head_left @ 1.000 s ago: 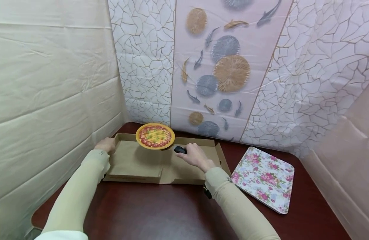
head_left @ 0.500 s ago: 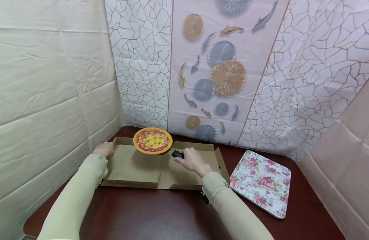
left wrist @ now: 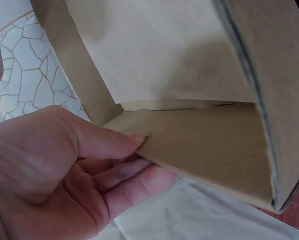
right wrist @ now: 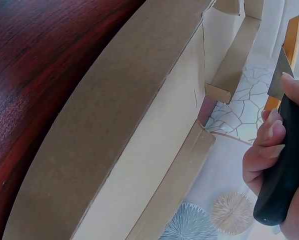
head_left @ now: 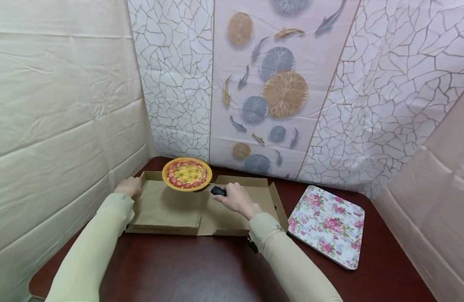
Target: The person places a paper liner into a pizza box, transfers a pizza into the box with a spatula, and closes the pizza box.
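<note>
My right hand (head_left: pixel 237 198) grips the black handle (right wrist: pixel 284 165) of a pizza server, whose metal blade (right wrist: pixel 278 80) reaches toward a pizza (head_left: pixel 187 174) with an orange-yellow rim. The pizza is held up over the left half of an open cardboard pizza box (head_left: pixel 167 209), casting a shadow inside it. In the right wrist view only the orange edge (right wrist: pixel 292 42) of the pizza shows beside the blade. My left hand (head_left: pixel 130 187) pinches the box's left side wall (left wrist: pixel 204 150) between thumb and fingers. Most of the blade is hidden under the pizza.
A white tray with pink flowers (head_left: pixel 330 226) lies right of the box on the dark red table (head_left: pixel 179 268). The box's flattened lid half (head_left: pixel 224 214) spreads to the right. Cloth-covered walls (head_left: pixel 66 126) enclose the table at the back and sides.
The pizza on the server has shifted slightly left relative to the box, along with my right hand. My left hand keeps its pinch on the box wall. The head view has moved a little.
</note>
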`<state>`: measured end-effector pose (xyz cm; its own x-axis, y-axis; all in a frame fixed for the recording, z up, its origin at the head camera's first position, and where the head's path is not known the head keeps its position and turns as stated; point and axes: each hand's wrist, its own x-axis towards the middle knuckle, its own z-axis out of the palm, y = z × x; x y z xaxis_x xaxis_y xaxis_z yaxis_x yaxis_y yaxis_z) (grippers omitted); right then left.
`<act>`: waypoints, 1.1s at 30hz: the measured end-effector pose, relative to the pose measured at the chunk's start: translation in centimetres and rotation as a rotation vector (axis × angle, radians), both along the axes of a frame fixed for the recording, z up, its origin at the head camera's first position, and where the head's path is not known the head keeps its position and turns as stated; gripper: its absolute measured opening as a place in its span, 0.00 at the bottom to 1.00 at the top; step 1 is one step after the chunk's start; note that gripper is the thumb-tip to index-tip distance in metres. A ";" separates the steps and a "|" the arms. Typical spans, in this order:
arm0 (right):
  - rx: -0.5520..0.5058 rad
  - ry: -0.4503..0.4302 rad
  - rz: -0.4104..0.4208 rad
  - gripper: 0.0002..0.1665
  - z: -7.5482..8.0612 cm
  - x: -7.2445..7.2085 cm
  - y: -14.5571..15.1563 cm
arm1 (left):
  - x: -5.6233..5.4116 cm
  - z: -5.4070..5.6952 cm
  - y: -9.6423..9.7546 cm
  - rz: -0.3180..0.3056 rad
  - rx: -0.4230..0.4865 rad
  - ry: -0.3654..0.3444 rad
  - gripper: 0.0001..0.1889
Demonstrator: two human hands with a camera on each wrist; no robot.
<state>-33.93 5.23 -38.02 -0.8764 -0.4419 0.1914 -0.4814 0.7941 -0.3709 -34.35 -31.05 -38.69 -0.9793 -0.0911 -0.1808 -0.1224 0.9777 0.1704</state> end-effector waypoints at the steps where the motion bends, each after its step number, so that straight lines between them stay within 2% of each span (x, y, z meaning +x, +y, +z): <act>1: 0.005 0.006 0.001 0.24 0.0 0.0 0.0 | 0.0 0.1 0.0 0.000 0.000 -0.001 0.08; 6: 0.006 0.002 0.001 0.24 0.1 -0.2 -0.3 | -0.1 0.1 -0.1 -0.008 -0.005 0.012 0.07; 13: 0.016 -0.029 -0.006 0.24 -0.5 0.0 -0.7 | 0.0 -0.4 -0.2 -0.005 -0.011 0.002 0.09; 22: 0.006 -0.016 -0.005 0.24 -0.9 0.1 -1.2 | 0.0 -0.5 0.1 0.011 -0.016 -0.005 0.08; 27: -0.012 -0.003 -0.009 0.25 -0.8 0.0 -1.4 | 0.0 -0.3 -0.1 0.004 -0.011 0.018 0.08; 33: 0.005 0.002 -0.013 0.25 -0.6 0.0 -1.7 | -0.4 -0.3 -0.2 0.004 -0.017 0.013 0.07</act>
